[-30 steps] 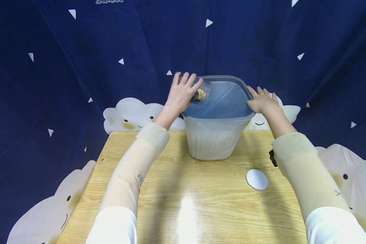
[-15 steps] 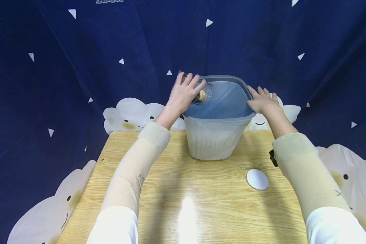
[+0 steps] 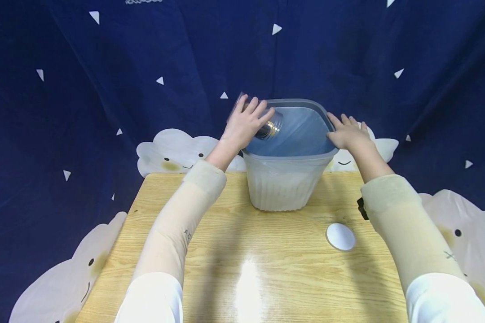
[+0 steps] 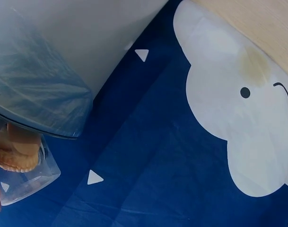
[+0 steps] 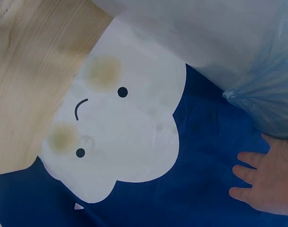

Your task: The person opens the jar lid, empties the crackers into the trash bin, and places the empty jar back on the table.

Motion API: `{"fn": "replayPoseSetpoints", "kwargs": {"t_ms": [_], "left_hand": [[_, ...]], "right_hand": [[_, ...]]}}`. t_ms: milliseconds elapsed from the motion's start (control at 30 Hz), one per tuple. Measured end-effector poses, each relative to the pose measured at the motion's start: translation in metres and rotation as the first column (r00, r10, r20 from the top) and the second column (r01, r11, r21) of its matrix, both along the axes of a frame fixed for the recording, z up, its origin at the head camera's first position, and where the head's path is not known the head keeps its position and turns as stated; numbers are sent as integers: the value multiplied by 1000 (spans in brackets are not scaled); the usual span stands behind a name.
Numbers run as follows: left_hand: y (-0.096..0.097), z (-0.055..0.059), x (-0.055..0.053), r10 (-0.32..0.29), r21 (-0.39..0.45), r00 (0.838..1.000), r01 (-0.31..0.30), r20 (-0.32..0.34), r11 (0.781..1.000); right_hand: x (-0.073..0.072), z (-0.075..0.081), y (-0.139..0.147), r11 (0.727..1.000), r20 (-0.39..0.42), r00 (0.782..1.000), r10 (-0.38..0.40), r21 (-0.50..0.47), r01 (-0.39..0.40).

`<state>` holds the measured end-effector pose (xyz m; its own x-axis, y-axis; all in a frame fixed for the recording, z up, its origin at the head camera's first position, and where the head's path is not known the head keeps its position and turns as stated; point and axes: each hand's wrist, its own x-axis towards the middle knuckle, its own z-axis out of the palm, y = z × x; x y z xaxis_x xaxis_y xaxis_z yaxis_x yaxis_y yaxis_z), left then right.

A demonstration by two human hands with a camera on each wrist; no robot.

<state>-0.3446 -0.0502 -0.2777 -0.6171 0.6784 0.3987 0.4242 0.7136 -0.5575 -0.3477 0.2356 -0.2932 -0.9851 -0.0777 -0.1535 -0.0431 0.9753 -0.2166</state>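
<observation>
My left hand (image 3: 242, 124) grips a clear plastic jar (image 3: 277, 121) from above. The jar lies tilted, its right end over the inside of a pale trash bin (image 3: 283, 186) with a grey rim. Dark and yellowish pieces show near that end. Through the jar's wall, the left wrist view gives a tan, ribbed, shell-like piece (image 4: 16, 158). A bluish bag (image 3: 305, 130) lines the bin. At the right side of the rim rests my right hand (image 3: 349, 134); its fingers (image 5: 248, 174) stretch out straight in the right wrist view.
A white round lid (image 3: 341, 237) lies on the wooden table (image 3: 291, 278), in front and right of the bin. The bin stands at the table's back edge. Behind hangs a dark blue cloth (image 3: 210, 49) with white triangles and clouds.
My left hand has shifted slightly right, tilting the jar a little more. The pieces inside have shifted, with the yellowish one now less visible. My right hand stays on the rim.
</observation>
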Motion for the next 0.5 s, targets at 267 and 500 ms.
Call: {"fn": "replayPoseSetpoints", "kwargs": {"t_ms": [267,500], "left_hand": [[0,-2,1,-23,-38,999,22,-27,999],[0,-2,1,-33,-58,999,32,-21,998]], "right_hand": [[0,-1,-1,1000,-3,1000,1,5,-1],[-1,0,0,1000,-1,1000,7,5,-7]]}}
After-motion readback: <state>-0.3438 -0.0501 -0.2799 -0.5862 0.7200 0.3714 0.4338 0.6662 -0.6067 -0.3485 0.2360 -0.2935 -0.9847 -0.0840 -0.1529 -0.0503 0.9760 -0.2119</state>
